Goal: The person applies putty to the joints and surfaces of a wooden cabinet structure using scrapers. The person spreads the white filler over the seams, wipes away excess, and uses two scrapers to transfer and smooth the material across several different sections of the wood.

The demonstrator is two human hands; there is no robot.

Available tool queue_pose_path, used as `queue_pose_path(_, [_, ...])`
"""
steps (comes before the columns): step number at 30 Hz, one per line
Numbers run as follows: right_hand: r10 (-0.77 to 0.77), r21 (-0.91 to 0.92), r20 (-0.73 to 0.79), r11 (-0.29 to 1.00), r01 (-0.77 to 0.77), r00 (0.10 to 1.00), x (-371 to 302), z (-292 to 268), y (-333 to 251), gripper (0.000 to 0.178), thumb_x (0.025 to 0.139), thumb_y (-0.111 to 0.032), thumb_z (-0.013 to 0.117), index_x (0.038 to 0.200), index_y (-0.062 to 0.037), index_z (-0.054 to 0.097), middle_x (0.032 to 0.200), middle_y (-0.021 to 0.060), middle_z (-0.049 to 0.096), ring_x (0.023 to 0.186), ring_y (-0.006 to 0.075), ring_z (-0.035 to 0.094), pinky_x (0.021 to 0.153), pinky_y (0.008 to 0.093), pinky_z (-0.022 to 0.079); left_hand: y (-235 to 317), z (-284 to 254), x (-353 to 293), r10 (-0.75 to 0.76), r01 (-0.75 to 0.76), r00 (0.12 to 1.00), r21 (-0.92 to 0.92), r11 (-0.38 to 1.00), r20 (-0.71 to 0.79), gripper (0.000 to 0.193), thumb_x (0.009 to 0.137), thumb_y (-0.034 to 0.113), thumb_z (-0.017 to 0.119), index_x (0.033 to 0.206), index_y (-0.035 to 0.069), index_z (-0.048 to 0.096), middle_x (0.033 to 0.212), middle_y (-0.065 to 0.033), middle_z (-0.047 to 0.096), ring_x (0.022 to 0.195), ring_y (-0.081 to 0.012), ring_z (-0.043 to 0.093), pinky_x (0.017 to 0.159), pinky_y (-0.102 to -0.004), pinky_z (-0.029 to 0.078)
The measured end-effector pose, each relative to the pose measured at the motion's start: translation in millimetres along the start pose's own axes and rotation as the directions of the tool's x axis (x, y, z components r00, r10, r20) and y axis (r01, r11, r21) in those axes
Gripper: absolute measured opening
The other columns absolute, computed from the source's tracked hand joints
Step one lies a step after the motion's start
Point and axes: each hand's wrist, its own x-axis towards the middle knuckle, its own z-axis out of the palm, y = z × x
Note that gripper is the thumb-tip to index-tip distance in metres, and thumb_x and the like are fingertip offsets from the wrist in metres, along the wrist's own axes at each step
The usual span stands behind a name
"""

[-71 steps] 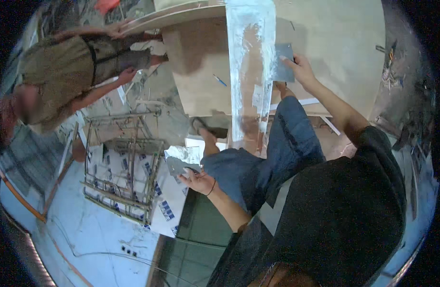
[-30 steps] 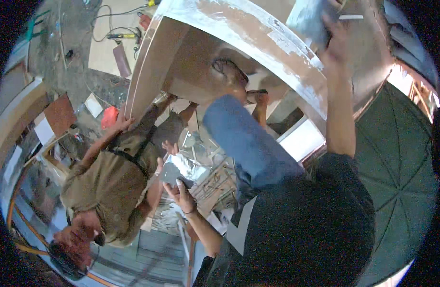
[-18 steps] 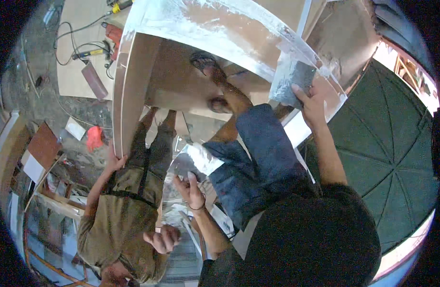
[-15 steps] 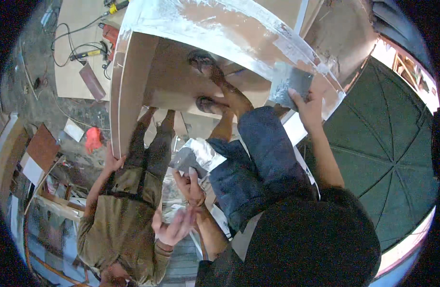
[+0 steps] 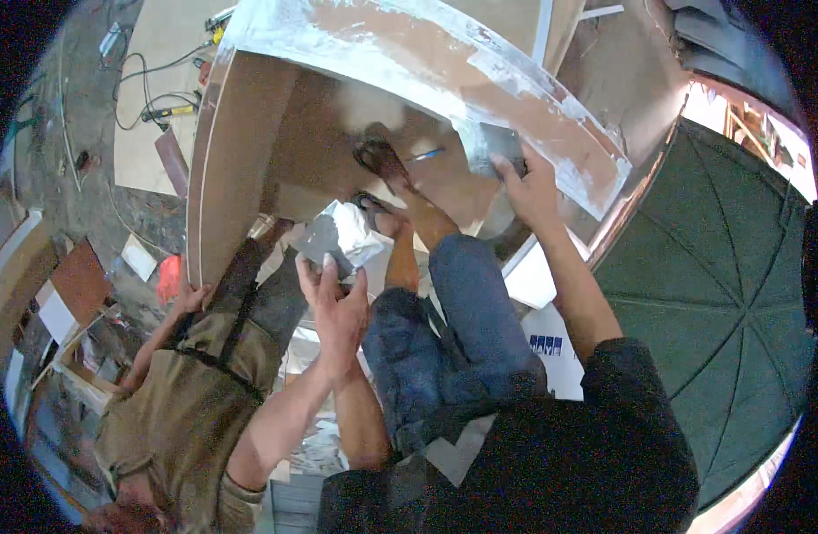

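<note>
My right hand (image 5: 524, 178) grips a flat grey putty scraper (image 5: 499, 147), its blade against the white-smeared face of a curved brown panel (image 5: 591, 173). Lower and to the left, a second grey scraper (image 5: 315, 238) carries a thick heap of white putty (image 5: 355, 233). My left forearm (image 5: 359, 418) reaches up to it, and the left hand seems closed on that scraper. A co-worker's arm (image 5: 280, 418) crosses in front of my left wrist, with the hand (image 5: 339, 311) just below the scraper, hiding most of my left hand.
The co-worker's other hand (image 5: 193, 296) holds the lower edge of the panelled piece's side (image 5: 215, 178). At upper left a pale board (image 5: 146, 107) bears cables and tools. A large dark green umbrella-like cover (image 5: 711, 311) stands at the right. Feet and legs show beneath the panel.
My right hand and its scraper have moved left along the panel. The putty-laden scraper has risen. The co-worker's arm has swung up across my left wrist.
</note>
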Motion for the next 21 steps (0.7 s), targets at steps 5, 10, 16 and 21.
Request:
queue_pose_path(5, [-0.19,-0.173,0.021,0.966,0.19,0.982,8,-3,-4,0.029,0.072,-0.005,0.053,0.101,-0.0049,0.056,0.088,0.0168,0.059,0.081,0.0294,0.057,0.07,0.0333,0.044,-13,-6,25,0.215,-0.142,0.95,0.299,0.944,-0.228,0.048,0.066,0.006,0.069,0.108,-0.004,0.047,0.121,-0.0204,0.035,0.104,-0.0266,0.045,0.091,-0.0318,0.035])
queue_pose_path(10, [-0.355,-0.438,0.072,0.828,0.35,0.932,19,4,12,0.044,0.063,-0.002,0.051,0.106,-0.0111,0.055,0.095,0.0132,0.057,0.082,0.0304,0.055,0.07,0.0366,0.046,-45,-10,61,0.481,-0.266,0.872,0.741,0.617,-0.087,0.025,0.072,0.002,0.054,0.094,0.014,0.056,0.1,-0.0211,0.049,0.108,-0.0458,0.038,0.088,-0.0505,0.036])
queue_pose_path(16, [-0.504,-0.513,0.08,0.719,0.47,0.86,20,17,28,0.045,0.061,-0.006,0.052,0.105,-0.0121,0.056,0.096,0.0074,0.058,0.086,0.0261,0.054,0.074,0.0348,0.046,-33,-40,81,0.308,-0.155,0.946,0.976,0.155,0.101,0.027,0.075,0.007,0.052,0.1,0.002,0.045,0.095,-0.0194,0.049,0.111,-0.0359,0.04,0.099,-0.0431,0.026])
queue_pose_path(21, [-0.495,-0.556,0.028,0.714,0.425,0.868,15,29,11,0.049,0.059,0.004,0.05,0.105,-0.0105,0.057,0.098,0.008,0.057,0.089,0.0256,0.053,0.076,0.0333,0.045,-27,-62,77,0.147,0.175,0.958,-0.096,-0.98,0.245,0.029,0.085,0.011,0.04,0.111,-0.001,0.038,0.114,-0.0209,0.045,0.114,-0.0363,0.037,0.097,-0.0423,0.028])
